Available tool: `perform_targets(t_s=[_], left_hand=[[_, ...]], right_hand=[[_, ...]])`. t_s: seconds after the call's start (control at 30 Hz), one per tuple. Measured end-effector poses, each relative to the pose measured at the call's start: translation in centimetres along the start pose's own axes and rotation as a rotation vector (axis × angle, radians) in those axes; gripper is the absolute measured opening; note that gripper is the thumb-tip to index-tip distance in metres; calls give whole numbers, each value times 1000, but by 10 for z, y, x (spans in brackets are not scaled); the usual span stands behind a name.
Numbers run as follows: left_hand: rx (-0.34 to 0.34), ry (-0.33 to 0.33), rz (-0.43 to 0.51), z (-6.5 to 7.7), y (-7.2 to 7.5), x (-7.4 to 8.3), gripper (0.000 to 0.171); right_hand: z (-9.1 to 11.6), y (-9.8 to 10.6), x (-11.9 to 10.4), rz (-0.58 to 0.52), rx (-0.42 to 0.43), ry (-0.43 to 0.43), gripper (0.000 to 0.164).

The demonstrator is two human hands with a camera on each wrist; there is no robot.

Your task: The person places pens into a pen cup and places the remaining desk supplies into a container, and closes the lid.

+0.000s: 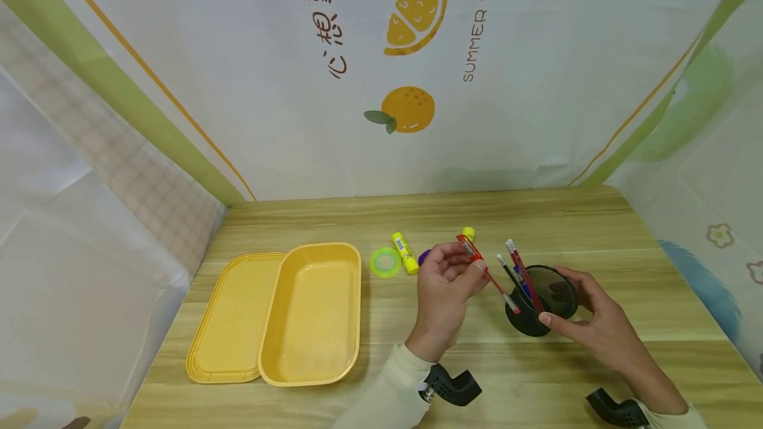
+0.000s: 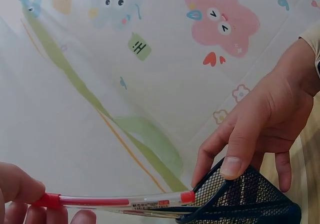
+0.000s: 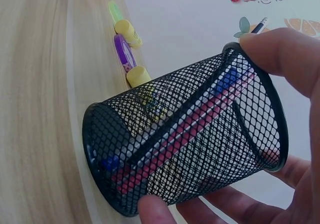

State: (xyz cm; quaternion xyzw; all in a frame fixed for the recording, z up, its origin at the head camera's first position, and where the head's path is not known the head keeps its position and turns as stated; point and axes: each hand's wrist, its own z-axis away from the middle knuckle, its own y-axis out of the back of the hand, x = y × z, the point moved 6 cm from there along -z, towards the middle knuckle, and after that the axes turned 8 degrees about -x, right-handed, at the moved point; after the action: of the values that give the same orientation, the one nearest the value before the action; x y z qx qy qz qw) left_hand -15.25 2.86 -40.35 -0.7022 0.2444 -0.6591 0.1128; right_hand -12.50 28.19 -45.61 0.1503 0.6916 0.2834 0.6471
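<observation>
My left hand [image 1: 441, 290] pinches a red gel pen [image 1: 494, 280] between thumb and fingers. The pen slants down to the right, its clear red-tipped end close to the mouth of a black mesh pen cup [image 3: 215, 144]. With thumb and fingers at the rim, my right hand [image 1: 608, 326] holds the cup tilted. Inside it are a dark red pencil [image 1: 523, 277] with a white eraser end, a black pencil [image 1: 508, 271] and a blue pen [image 1: 520, 279]. In the left wrist view the pen [image 2: 125, 202] overlaps the cup's rim.
A yellow tray [image 1: 357, 323] stands at the left, overlapping its flat lid [image 1: 232, 316]. Behind my left hand lie a green tape roll [image 1: 385, 262], a yellow glue stick [image 1: 405, 253], a purple tape roll [image 3: 123, 53] and a second yellow stick [image 1: 468, 233]. Printed cloth hangs behind the table.
</observation>
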Motion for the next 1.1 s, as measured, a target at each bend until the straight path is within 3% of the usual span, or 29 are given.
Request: perform_targets(t_s=[0.33, 0.77, 1.1], left_hand=[[-5, -29, -16, -5, -8, -10, 27], [-10, -47, -200, -9, -16, -24, 25], [-34, -29, -290, -12, -20, -36, 25]], right_hand=[[0, -1, 2, -18, 0, 19, 81], [-1, 0, 2, -18, 7, 20, 80], [-1, 0, 1, -22, 2, 22, 81]])
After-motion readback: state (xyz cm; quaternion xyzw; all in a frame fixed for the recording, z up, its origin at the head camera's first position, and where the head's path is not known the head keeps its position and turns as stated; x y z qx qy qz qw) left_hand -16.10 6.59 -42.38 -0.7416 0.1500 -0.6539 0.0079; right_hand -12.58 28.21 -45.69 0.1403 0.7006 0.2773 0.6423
